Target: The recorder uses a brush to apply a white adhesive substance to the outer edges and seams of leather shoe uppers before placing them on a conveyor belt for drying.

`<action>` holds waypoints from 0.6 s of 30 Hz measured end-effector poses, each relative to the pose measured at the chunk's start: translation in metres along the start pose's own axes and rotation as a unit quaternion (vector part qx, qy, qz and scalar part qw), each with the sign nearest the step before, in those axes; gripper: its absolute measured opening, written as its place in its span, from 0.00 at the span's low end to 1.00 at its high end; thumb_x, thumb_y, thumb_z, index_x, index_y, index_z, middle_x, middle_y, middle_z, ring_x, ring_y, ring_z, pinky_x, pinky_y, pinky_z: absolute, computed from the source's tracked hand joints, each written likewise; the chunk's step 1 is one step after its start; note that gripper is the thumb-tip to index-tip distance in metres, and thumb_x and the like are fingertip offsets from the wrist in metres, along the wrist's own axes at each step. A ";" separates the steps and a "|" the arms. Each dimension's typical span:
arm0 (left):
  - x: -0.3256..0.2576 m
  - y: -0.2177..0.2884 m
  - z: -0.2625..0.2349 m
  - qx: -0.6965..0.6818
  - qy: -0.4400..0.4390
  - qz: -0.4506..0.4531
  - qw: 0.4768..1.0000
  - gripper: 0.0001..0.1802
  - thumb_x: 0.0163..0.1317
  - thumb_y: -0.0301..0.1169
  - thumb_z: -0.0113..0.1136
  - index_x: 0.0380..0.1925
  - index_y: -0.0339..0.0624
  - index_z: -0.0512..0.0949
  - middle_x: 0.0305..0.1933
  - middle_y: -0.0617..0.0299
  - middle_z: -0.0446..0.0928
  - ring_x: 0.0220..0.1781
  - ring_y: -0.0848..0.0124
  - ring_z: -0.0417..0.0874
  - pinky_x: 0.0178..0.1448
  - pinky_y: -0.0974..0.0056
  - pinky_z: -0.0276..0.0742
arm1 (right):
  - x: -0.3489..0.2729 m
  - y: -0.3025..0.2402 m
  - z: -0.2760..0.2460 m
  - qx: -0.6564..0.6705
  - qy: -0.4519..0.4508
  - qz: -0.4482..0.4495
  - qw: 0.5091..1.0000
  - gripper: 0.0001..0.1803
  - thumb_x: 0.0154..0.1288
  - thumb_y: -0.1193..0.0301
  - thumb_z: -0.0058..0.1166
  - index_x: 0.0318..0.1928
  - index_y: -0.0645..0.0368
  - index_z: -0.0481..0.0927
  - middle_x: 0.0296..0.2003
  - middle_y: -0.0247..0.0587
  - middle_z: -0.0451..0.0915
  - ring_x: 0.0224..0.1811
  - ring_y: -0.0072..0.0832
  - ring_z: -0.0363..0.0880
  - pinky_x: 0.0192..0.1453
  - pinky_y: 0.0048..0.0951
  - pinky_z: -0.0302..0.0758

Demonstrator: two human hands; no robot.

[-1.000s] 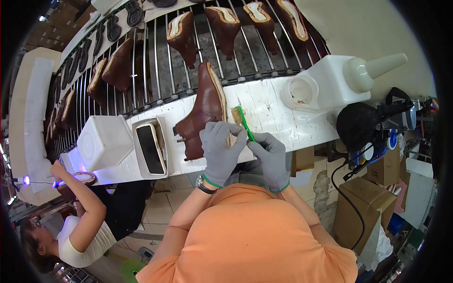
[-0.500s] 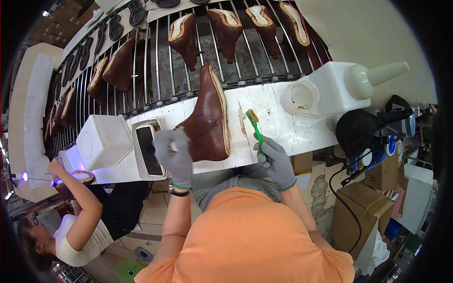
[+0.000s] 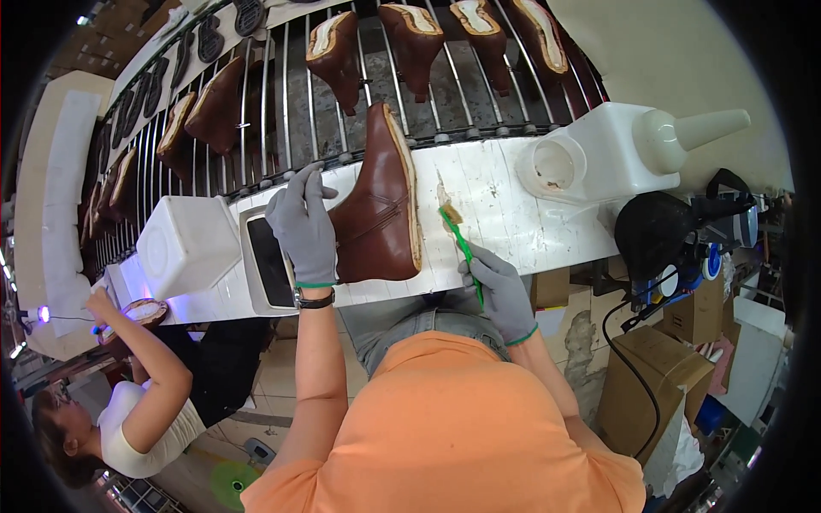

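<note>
A brown leather boot upper (image 3: 374, 224) lies on its side on the white bench, its pale sole edge facing right. Beside its left edge is my left hand (image 3: 304, 227) in a grey glove, above a phone (image 3: 268, 256) in a light tray, which it partly covers. The fingers of that hand are loosely bent and apart, with nothing visible between them. My right hand (image 3: 500, 292), also gloved, grips a small green brush (image 3: 462, 241) resembling a toothbrush. The brush's tan bristle head hangs over the bench to the right of the boot, apart from it.
Past the bench, a rack (image 3: 291, 94) of metal rollers carries several brown boots (image 3: 410, 47). A white bottle (image 3: 611, 150) with a cup (image 3: 552, 167) stands right; a white container (image 3: 188, 250) stands left. A co-worker (image 3: 145, 393) sits at lower left. Cardboard boxes (image 3: 654, 389) are at right.
My left hand has moved up and slightly left, and its fingers have spread apart. The brush head has dipped a little leftward in my right hand. The boot stays on the bench.
</note>
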State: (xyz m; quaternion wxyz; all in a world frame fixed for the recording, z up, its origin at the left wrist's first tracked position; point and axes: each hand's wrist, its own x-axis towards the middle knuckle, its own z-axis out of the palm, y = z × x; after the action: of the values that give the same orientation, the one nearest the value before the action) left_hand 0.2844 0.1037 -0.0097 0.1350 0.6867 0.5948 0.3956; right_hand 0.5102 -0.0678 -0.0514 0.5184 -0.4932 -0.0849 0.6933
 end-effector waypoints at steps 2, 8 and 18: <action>0.001 -0.002 0.008 0.044 -0.018 0.061 0.997 0.11 0.68 0.30 0.53 0.44 0.43 0.83 0.29 0.60 0.83 0.32 0.63 0.78 0.49 0.57 0.70 | -0.001 -0.007 0.010 -0.051 0.014 -0.037 0.998 0.23 0.71 0.73 0.49 0.65 0.63 0.70 0.34 0.30 0.78 0.31 0.12 0.68 0.30 0.15 0.66; -0.009 0.004 0.037 0.066 -0.151 -0.022 0.986 0.28 0.64 0.55 0.54 0.50 0.44 0.79 0.39 0.51 0.84 0.44 0.52 0.83 0.49 0.53 0.74 | -0.012 -0.001 0.017 -0.163 0.092 -0.069 0.980 0.23 0.66 0.76 0.53 0.62 0.60 0.75 0.24 0.24 0.71 0.22 0.11 0.61 0.25 0.16 0.60; -0.024 0.022 0.044 0.090 -0.223 -0.193 0.951 0.35 0.62 0.67 0.44 0.49 0.51 0.80 0.40 0.49 0.83 0.44 0.48 0.83 0.46 0.52 0.75 | 0.000 0.010 0.038 -0.066 0.089 -0.079 0.991 0.20 0.67 0.77 0.52 0.60 0.65 0.75 0.28 0.28 0.74 0.21 0.10 0.63 0.22 0.14 0.59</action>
State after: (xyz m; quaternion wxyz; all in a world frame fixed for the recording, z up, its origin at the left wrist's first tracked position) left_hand 0.3316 0.0884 -0.0327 0.2759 0.6391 0.7034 0.1436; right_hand 0.4742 -0.0577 -0.0388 0.5436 -0.5778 -0.1224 0.5964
